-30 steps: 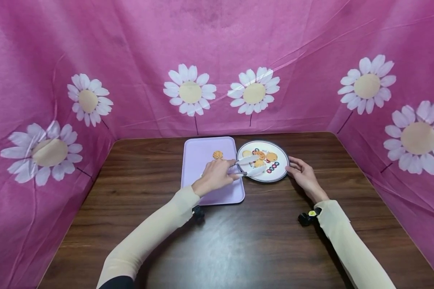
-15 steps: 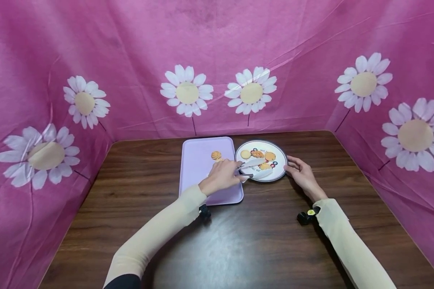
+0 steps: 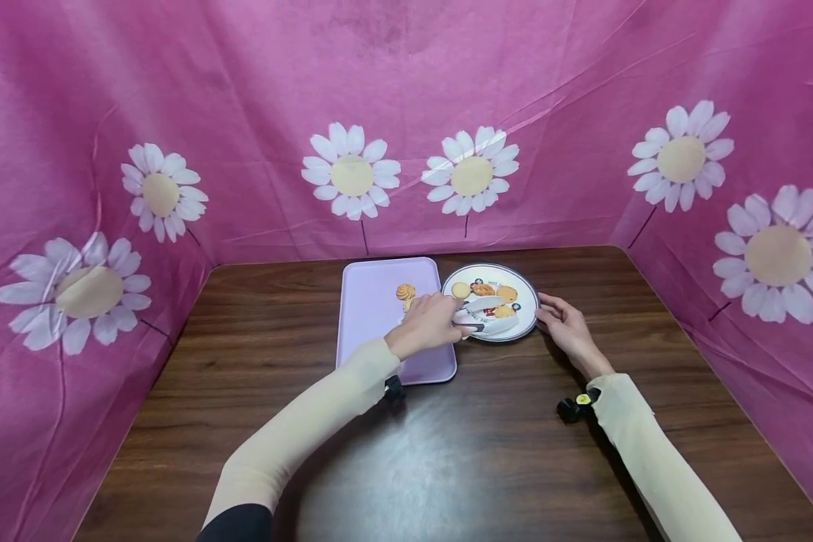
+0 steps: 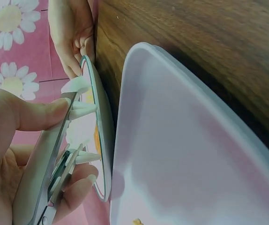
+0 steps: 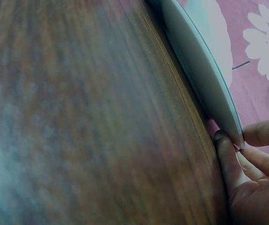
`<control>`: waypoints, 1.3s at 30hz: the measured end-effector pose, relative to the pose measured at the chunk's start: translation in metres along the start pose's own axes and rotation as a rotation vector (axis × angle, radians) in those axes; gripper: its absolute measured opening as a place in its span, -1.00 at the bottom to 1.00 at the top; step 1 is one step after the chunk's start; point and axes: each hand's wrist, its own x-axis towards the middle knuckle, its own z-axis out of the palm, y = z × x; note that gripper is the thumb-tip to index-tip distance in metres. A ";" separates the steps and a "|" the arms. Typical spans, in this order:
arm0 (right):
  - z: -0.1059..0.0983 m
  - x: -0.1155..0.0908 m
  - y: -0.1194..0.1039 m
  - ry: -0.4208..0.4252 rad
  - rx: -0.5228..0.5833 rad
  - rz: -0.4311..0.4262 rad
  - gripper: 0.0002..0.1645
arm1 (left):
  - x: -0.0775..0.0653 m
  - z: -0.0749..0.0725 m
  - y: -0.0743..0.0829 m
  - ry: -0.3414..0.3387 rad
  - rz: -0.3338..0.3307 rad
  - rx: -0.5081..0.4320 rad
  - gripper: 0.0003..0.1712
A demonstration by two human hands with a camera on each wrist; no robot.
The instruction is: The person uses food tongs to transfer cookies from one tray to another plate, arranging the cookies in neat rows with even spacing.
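Observation:
My left hand [image 3: 430,322] grips a pair of tongs [image 4: 43,168] with white tips, reaching over the lilac tray [image 3: 362,324]. Thumb and fingers lie on opposite arms of the tongs, whose tips stand apart over the white plate [image 3: 530,320]. Beside and partly behind the tips lies a cookie [image 3: 504,311]; whether they touch it I cannot tell. Several other cookies, among them a pale round one [image 3: 460,290], lie on the plate. At the plate's right rim, my right hand [image 3: 569,331] pinches the edge, thumb above and fingers below in the right wrist view.
A swirled cookie [image 3: 405,291] lies on the tray, with another partly hidden by the left hand. Tray and plate stand side by side near the back of the brown wooden table [image 3: 271,361]. A pink flowered cloth [image 3: 406,75] hangs behind and at both sides.
My left hand has moved right with the tongs, carrying their tips further across the plate towards its right side. The right hand has stayed at the plate's rim.

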 end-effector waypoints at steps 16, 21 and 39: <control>0.002 0.001 -0.008 0.006 -0.024 0.003 -0.35 | 0.003 0.000 0.007 -0.015 -0.048 -0.044 -0.59; 0.001 0.002 -0.006 0.004 -0.011 -0.009 -0.35 | 0.002 0.002 0.008 -0.003 -0.047 -0.028 -0.49; 0.002 -0.002 -0.002 0.011 -0.002 -0.007 -0.35 | -0.023 -0.008 -0.019 0.108 -0.103 -0.083 -0.28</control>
